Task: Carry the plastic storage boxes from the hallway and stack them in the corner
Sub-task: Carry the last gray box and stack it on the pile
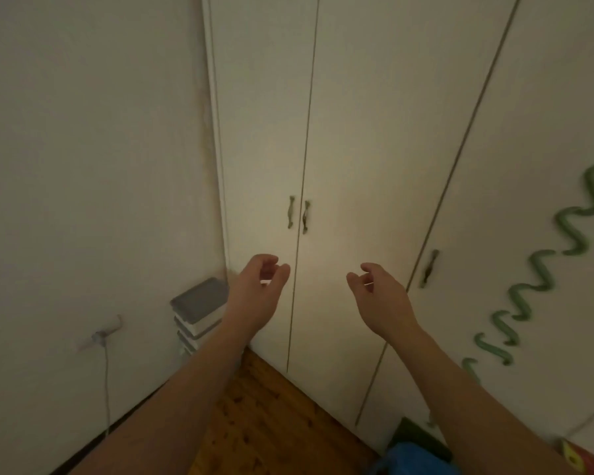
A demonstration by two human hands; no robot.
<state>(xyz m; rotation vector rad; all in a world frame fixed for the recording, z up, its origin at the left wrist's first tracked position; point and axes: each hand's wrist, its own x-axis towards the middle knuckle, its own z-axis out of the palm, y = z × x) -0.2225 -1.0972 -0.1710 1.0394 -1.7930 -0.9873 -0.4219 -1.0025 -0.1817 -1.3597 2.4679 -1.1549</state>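
Below and to the left of the left hand point(259, 286), a stack of grey-lidded, pale plastic storage boxes point(198, 311) stands in the corner where the plain cream wall point(90, 166) meets the white wardrobe doors point(264, 132). Three boxes show, set squarely one on another, though the left forearm hides the stack's near right edge. Each rectangular lid lies flat, its long axis running from the wall side toward the wardrobe. Both bare hands are raised in front of the doors, holding nothing: the left with fingers loosely curled, thumb apart; the right hand point(379, 296) likewise half open. Small dark metal door handles point(298, 214) sit just above and between the hands. A wavy green strip point(542, 269) runs along the door to the right hand's right. Wooden floorboards point(264, 416) show beneath the forearms.
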